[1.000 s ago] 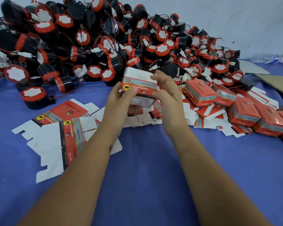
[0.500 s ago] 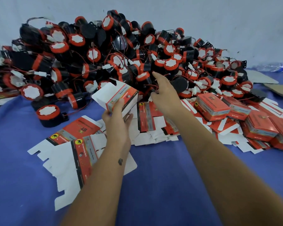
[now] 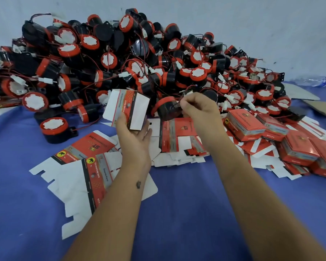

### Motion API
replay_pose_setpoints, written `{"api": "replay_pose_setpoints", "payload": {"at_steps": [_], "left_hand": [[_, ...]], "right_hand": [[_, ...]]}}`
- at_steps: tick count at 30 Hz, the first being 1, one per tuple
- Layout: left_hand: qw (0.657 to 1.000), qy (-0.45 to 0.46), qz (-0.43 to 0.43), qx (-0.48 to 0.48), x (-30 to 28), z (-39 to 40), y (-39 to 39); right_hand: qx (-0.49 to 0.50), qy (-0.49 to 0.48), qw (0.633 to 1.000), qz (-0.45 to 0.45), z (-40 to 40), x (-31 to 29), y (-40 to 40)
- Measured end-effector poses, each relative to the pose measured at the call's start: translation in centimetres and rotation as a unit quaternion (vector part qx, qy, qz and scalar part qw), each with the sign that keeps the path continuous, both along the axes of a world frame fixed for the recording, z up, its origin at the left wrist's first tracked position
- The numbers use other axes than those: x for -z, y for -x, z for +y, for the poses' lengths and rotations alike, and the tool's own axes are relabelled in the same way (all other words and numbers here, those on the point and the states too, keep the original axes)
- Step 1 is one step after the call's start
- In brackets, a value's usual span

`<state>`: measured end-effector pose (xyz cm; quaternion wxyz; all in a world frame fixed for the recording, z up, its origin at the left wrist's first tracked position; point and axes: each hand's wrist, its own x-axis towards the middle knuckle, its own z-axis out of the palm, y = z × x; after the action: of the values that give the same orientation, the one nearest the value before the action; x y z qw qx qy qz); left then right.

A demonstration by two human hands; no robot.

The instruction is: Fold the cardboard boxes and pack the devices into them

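Head view shows my left hand (image 3: 135, 137) curled round the folded box (image 3: 126, 110), tipped ready to fill, while my right hand (image 3: 198, 110) fingers pinch, I think, the wire of a device (image 3: 167, 108) just right of it, near the big pile (image 3: 139, 59).

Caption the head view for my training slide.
Left hand holds a folded red-and-white cardboard box; right hand pinches a black-and-red round device.

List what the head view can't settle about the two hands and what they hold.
- Folded box, head view: inside faces away, so contents unknown.
- Right hand fingertips: curled under, so grip on the device or its wire is unclear.
- Box print: too blurred to read.
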<state>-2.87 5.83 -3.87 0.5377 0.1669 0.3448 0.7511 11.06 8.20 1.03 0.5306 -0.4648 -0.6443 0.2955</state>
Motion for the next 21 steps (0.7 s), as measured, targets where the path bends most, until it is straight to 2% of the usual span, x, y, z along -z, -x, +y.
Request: {"api": "replay_pose_setpoints", "payload": {"at_steps": [2,5,7,10,13,14,18,21], "left_hand": [[1.0,-0.015,0.007,0.014,-0.2,-0.3,-0.2],[0.997,-0.033,0.05,0.046,-0.3,-0.5,-0.5],[0.995,-0.031,0.077,0.06,-0.1,-0.5,-0.8],[0.987,-0.013,0.145,0.064,0.3,-0.5,-1.5],[0.972,-0.015,0.229,0.053,0.9,-0.4,-2.0],[0.967,-0.018,0.25,0.048,1.1,-0.4,-1.9],[0.954,-0.032,0.296,0.044,1.5,-0.5,-1.9],[0.955,-0.037,0.289,0.05,1.5,-0.4,-2.1]], "right_hand": [[-0.002,0.005,0.999,-0.044,-1.6,0.8,-0.7],[0.075,-0.027,0.969,-0.235,-2.8,2.8,-2.0],[0.111,-0.028,0.948,-0.298,-3.2,4.0,-2.6],[0.106,-0.009,0.943,-0.316,-3.5,4.8,-3.0],[0.05,-0.011,0.963,-0.266,-3.9,4.9,-2.4],[0.049,-0.022,0.96,-0.275,-4.0,5.0,-2.1],[0.132,-0.08,0.902,-0.403,-3.6,5.8,-0.7],[0.162,-0.098,0.894,-0.406,-3.2,5.9,-0.3]]}}
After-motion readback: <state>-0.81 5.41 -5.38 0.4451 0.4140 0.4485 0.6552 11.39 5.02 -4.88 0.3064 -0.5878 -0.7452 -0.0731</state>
